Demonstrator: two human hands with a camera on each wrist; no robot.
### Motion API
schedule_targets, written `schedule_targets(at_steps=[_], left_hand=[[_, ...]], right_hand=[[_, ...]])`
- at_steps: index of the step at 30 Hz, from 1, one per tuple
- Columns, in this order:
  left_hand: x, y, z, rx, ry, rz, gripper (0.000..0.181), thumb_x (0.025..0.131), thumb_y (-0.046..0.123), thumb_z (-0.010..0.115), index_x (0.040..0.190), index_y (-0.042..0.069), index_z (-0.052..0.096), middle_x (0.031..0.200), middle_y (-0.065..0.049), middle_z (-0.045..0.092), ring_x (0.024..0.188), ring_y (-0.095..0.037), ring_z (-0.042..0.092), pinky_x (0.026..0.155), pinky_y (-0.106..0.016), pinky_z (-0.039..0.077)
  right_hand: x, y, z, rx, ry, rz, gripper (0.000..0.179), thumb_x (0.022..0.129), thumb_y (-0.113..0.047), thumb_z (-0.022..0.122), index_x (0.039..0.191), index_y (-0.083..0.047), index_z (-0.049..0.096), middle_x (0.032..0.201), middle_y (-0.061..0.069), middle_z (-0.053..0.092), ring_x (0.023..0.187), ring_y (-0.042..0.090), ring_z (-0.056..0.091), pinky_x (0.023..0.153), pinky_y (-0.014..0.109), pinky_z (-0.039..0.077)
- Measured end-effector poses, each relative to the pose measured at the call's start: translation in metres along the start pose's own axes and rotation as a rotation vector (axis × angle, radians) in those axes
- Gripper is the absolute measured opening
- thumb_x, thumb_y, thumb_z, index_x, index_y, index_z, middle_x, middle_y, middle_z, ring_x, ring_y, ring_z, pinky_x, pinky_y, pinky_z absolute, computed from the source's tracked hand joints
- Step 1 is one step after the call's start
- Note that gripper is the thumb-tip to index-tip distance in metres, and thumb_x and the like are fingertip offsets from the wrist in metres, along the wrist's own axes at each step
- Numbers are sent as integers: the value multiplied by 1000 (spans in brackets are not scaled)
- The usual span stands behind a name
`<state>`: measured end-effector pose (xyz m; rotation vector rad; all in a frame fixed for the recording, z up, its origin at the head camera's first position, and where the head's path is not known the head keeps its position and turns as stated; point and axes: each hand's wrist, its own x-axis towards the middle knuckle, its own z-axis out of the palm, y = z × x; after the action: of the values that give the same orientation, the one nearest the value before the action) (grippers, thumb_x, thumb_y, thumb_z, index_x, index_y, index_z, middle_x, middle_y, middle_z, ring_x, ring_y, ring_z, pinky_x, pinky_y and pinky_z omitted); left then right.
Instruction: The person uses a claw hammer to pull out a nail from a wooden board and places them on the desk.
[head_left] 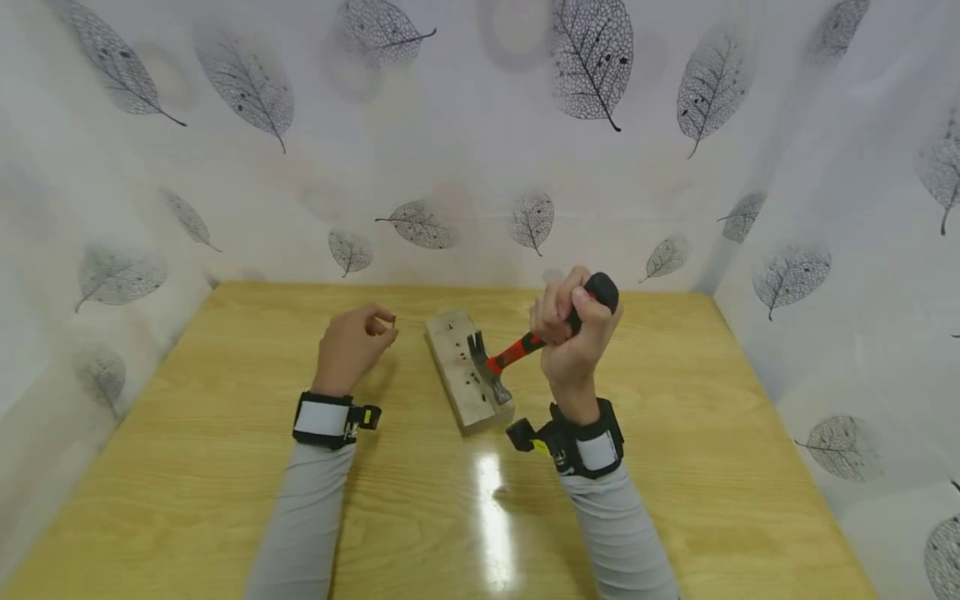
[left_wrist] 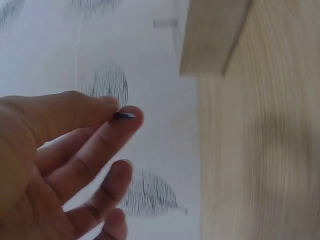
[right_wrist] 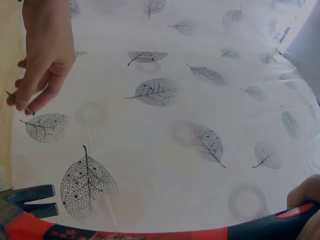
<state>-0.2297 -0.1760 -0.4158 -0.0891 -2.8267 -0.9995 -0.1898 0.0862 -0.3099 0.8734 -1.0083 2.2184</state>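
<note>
My left hand (head_left: 348, 348) pinches a small nail (left_wrist: 125, 115) between thumb and index finger, to the left of a wooden block (head_left: 471, 403) on the table. Several dark nail heads or holes dot the block's top; which they are I cannot tell. My right hand (head_left: 576, 337) grips the black handle of a claw hammer (head_left: 512, 353) with a red shaft. In the head view, the hammer's steel head appears over the block's right side; whether it touches is unclear. The right wrist view shows the claw (right_wrist: 37, 197) near the lower left and the nail in the left hand (right_wrist: 47, 65).
The yellow wood-grain table (head_left: 225, 400) carries the block between both hands. A pale curtain (head_left: 450, 150) with printed leaves hangs behind the table and along both sides. Each wrist wears a black strap (head_left: 322, 421) with a small camera.
</note>
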Motion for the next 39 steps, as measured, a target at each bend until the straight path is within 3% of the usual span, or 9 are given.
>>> schedule_targets(at_steps=[5, 9, 19, 23, 32, 39], left_hand=[[-7, -32, -23, 105, -63, -146, 24, 90, 31, 67, 100, 10, 75, 94, -12, 74, 73, -24, 65, 54, -40, 53], [-10, -46, -38, 159, -97, -244, 27, 89, 32, 66, 99, 9, 78, 99, -16, 73, 74, -27, 64, 53, -39, 51], [-13, -58, -41, 207, -157, -417, 27, 87, 29, 67, 95, 6, 79, 75, -10, 72, 60, -23, 58, 44, -33, 44], [-15, -62, -39, 233, -183, -457, 27, 87, 28, 66, 93, 6, 79, 75, -10, 70, 61, -25, 58, 45, -34, 43], [-12, -66, -35, 270, -193, -490, 30, 84, 29, 71, 101, 6, 78, 100, -21, 72, 78, -34, 64, 53, -41, 48], [-12, -67, -35, 287, -206, -494, 25, 84, 30, 71, 96, 10, 79, 96, -18, 71, 74, -30, 62, 51, -39, 47]], right_hand=[[-2, 1, 2, -8, -2, 1, 29, 85, -14, 41, 59, -6, 30, 43, -4, 22, 34, 3, 21, 28, 21, 15], [-1, 1, 3, -12, -6, 1, 29, 85, -14, 40, 59, -6, 29, 43, -4, 22, 34, 3, 20, 28, 21, 15], [0, -1, 2, -16, -2, 2, 30, 86, -13, 41, 59, -6, 29, 43, -4, 21, 34, 2, 19, 28, 22, 13], [-2, 0, 3, -17, -3, 9, 29, 86, -14, 41, 60, -6, 30, 43, -4, 22, 34, 2, 20, 28, 22, 13], [0, 0, 3, -24, -3, 3, 29, 86, -13, 40, 60, -6, 30, 43, -4, 22, 34, 2, 20, 28, 22, 13], [1, -2, 2, -20, -3, 2, 28, 86, -13, 40, 60, -6, 30, 43, -3, 22, 34, 3, 21, 28, 22, 14]])
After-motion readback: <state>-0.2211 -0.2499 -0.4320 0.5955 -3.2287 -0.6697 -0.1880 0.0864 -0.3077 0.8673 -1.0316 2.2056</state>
